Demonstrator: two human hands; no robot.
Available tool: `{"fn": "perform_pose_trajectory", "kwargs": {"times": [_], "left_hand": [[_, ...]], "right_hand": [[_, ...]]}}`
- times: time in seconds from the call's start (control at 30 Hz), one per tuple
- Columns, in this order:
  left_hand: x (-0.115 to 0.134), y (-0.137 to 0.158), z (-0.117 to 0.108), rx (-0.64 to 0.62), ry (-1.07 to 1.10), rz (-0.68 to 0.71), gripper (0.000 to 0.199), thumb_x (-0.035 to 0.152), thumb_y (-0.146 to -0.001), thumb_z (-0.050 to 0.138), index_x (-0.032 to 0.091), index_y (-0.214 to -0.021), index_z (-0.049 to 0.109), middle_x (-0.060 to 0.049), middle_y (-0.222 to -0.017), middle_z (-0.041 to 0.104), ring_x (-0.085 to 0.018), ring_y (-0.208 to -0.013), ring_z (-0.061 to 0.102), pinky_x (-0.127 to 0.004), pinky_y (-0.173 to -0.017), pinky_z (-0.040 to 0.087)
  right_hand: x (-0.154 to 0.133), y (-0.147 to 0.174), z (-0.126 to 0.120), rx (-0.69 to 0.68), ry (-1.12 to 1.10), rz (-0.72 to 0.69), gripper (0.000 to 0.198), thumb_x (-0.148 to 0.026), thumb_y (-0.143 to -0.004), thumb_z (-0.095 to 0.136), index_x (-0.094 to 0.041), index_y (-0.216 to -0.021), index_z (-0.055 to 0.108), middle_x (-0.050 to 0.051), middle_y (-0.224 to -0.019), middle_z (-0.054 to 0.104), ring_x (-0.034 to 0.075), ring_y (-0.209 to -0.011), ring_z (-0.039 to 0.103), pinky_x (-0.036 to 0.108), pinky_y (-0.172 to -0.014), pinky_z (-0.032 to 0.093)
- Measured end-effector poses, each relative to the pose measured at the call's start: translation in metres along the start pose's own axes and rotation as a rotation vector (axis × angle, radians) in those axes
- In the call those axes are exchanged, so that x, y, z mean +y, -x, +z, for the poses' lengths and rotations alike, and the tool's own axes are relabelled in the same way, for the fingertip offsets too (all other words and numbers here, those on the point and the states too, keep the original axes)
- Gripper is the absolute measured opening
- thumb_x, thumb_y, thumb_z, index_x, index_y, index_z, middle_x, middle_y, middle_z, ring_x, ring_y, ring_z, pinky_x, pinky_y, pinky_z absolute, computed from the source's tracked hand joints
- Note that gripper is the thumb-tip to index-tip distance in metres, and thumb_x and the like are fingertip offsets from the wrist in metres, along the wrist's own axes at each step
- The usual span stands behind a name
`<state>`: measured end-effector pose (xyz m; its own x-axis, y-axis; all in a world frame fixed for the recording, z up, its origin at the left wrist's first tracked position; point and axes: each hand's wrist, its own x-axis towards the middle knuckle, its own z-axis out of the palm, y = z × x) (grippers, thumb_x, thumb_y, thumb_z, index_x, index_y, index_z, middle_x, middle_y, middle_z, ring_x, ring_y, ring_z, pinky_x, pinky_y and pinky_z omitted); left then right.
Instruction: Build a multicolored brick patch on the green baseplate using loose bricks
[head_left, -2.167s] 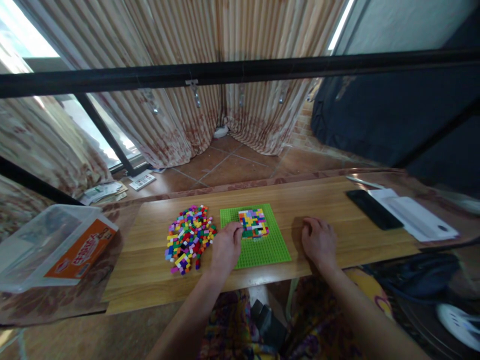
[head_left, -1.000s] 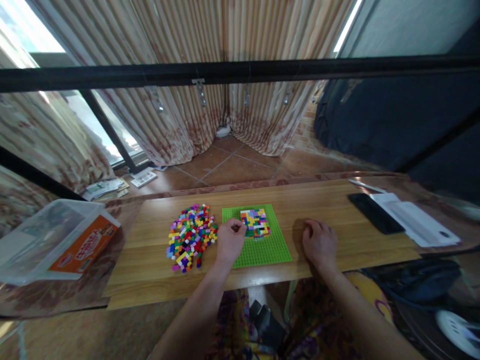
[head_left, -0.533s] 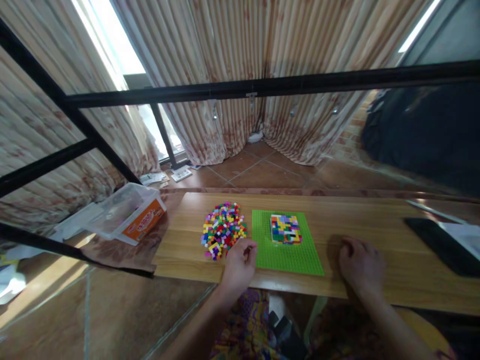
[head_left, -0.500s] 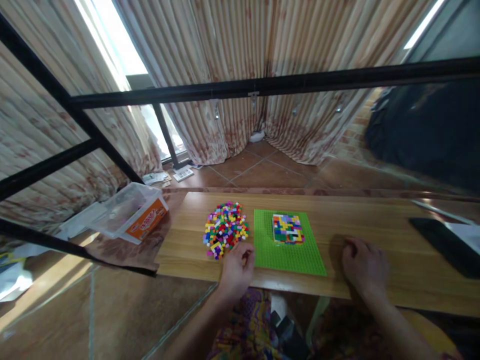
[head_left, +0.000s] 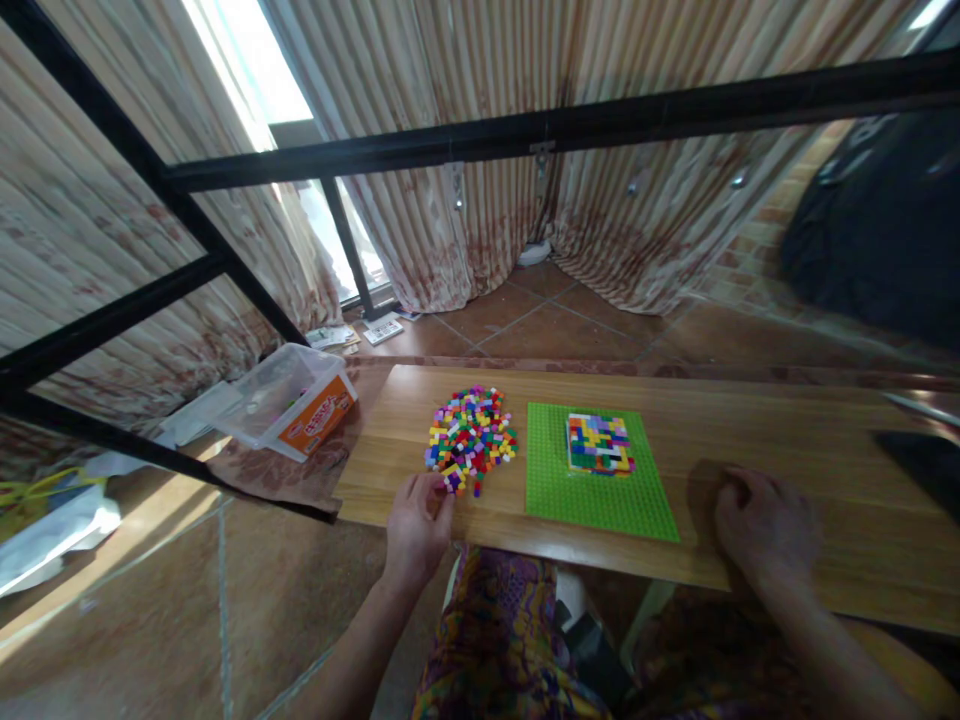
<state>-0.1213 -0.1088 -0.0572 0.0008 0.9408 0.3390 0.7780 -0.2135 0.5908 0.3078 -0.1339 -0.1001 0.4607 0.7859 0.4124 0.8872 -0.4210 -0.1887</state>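
My left hand (head_left: 420, 525) is at the near left edge of a pile of small colourful toy bricks (head_left: 472, 435). Its thumb and forefinger curl together against the outermost bricks, and whatever is between the fingertips is too small to make out. To the right of the pile lies a green baseplate (head_left: 555, 490). A low multicoloured block of joined bricks (head_left: 600, 445) with a white edge sits on its far part. My right hand (head_left: 769, 525) rests on the table right of the baseplate, fingers curled in, with nothing visible in it.
The wooden table (head_left: 750, 430) runs wide to the right, where a dark flat object (head_left: 922, 465) lies. A clear plastic box (head_left: 292, 400) with an orange label stands beyond the left end. A black metal rail (head_left: 480, 145) crosses in front of the curtains.
My left hand has shifted left along the pile's near edge, and a few bricks there have moved. The whole view has turned slightly; my right hand stays resting on the table.
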Motion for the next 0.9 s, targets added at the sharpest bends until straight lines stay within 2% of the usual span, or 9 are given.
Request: {"fn": "perform_pose_trajectory", "kwargs": {"times": [0.1, 0.27, 0.6, 0.9], "left_hand": [[-0.001, -0.002, 0.001, -0.025, -0.039, 0.006, 0.018, 0.022, -0.079, 0.062, 0.020, -0.097, 0.062, -0.005, -0.088, 0.064, -0.020, -0.082, 0.063, -0.034, -0.076, 0.052], [0.000, 0.003, 0.008, -0.031, -0.024, 0.053, 0.015, 0.019, -0.081, 0.060, 0.020, -0.096, 0.062, -0.006, -0.093, 0.064, -0.021, -0.088, 0.063, -0.034, -0.079, 0.053], [0.005, 0.000, 0.021, -0.051, 0.021, 0.076, 0.014, 0.014, -0.085, 0.053, 0.020, -0.093, 0.063, -0.006, -0.093, 0.065, -0.019, -0.089, 0.065, -0.031, -0.080, 0.054], [0.011, 0.000, 0.030, -0.063, 0.093, 0.106, 0.019, 0.014, -0.085, 0.053, 0.020, -0.101, 0.062, -0.008, -0.102, 0.064, -0.019, -0.096, 0.064, -0.033, -0.084, 0.055]], "right_hand": [[-0.001, 0.001, 0.000, 0.017, -0.009, 0.009, 0.034, -0.026, -0.086, 0.043, -0.012, -0.101, 0.071, 0.019, -0.101, 0.067, 0.031, -0.091, 0.059, 0.043, -0.080, 0.042], [-0.002, 0.000, -0.001, 0.017, -0.016, -0.002, 0.036, -0.025, -0.086, 0.043, -0.010, -0.103, 0.071, 0.021, -0.101, 0.067, 0.034, -0.094, 0.059, 0.044, -0.079, 0.042], [-0.001, 0.000, -0.002, 0.022, 0.006, -0.033, 0.036, -0.026, -0.086, 0.041, -0.011, -0.100, 0.070, 0.020, -0.102, 0.067, 0.033, -0.091, 0.059, 0.044, -0.079, 0.042], [0.000, 0.000, 0.001, 0.053, -0.004, -0.038, 0.035, -0.028, -0.086, 0.040, -0.013, -0.099, 0.069, 0.017, -0.098, 0.067, 0.030, -0.090, 0.058, 0.042, -0.080, 0.041]]}}
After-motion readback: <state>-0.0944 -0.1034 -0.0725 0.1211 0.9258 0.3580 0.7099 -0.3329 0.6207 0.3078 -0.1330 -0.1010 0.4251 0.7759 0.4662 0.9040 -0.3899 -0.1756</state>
